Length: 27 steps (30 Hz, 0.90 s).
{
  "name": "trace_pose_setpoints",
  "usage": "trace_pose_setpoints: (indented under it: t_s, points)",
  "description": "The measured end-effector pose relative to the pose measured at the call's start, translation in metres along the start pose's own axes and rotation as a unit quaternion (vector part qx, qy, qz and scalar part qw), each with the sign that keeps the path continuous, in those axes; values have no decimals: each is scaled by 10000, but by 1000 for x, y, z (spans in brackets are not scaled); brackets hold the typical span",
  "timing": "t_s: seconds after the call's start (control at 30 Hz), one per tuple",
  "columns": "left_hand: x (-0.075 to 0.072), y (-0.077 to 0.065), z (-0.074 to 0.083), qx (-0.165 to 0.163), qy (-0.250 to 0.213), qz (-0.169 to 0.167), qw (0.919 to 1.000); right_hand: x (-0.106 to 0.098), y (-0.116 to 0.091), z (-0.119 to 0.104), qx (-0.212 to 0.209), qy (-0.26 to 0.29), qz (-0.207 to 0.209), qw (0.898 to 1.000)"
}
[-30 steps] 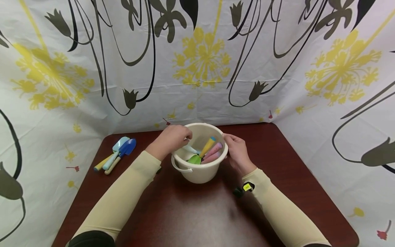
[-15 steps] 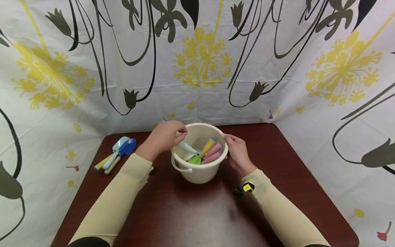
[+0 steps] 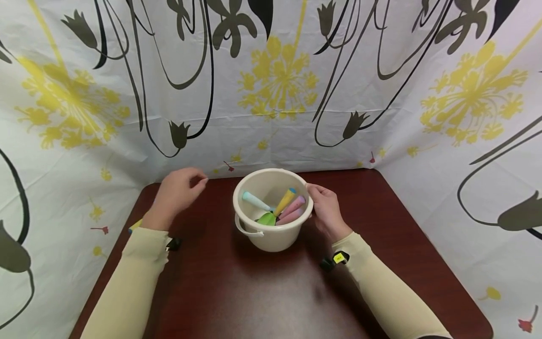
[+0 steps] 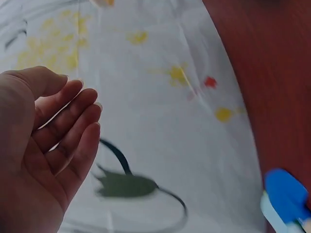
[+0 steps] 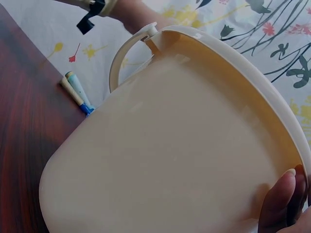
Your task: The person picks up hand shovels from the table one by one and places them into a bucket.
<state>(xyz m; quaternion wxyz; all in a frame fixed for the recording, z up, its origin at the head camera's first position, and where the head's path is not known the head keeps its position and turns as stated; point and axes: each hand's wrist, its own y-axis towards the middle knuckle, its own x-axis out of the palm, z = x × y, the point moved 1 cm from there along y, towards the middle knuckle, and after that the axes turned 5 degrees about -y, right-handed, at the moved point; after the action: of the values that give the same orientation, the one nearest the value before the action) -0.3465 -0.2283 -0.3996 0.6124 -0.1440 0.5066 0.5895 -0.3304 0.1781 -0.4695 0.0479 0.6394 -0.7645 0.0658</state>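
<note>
A cream bucket (image 3: 273,241) stands mid-table, its handle hanging at the left front. Inside lie toy garden tools: a light-blue handle (image 3: 255,200), a yellow handle (image 3: 284,203), two pink handles (image 3: 295,204) and a green blade (image 3: 267,219). My right hand (image 3: 325,207) grips the bucket's right rim; its fingers also show at the rim in the right wrist view. My left hand (image 3: 178,190) is in the air left of the bucket, fingers loosely curled and holding nothing. Below it in the left wrist view is a blue trowel (image 4: 285,194).
Garden tools lie at the table's left, mostly hidden behind my left hand and wrist; a yellow handle tip (image 3: 135,226) peeks out. Their light handles (image 5: 80,92) show in the right wrist view. Patterned cloth (image 3: 271,141) encloses the dark red table (image 3: 271,292) behind and at both sides.
My left hand has come away from the light-blue handle, leaving it leaning in the bucket, and moved left over the tools there. My right hand has stayed on the rim.
</note>
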Motion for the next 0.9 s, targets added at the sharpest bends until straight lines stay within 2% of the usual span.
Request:
trace_pose_setpoints:
  t_s: [0.23,0.37,0.5,0.73,0.9]
  points:
    - [-17,-40,-50,-862,45,182,9961,0,0,-1,4,-31,-22,10000]
    - [-19,-60,-79,-1364,119,154,9905,0,0,0,40,-13,-48,10000]
    - [-17,-74,-103,-1752,263,22,9842,-1,0,0,43,47,-50,10000]
    - [-11,-90,-133,-2429,482,-313,9683,-1,0,0,76,62,-26,9999]
    - [-8,-99,-146,-2641,659,-645,9601,1,-2,-1,40,18,-49,10000]
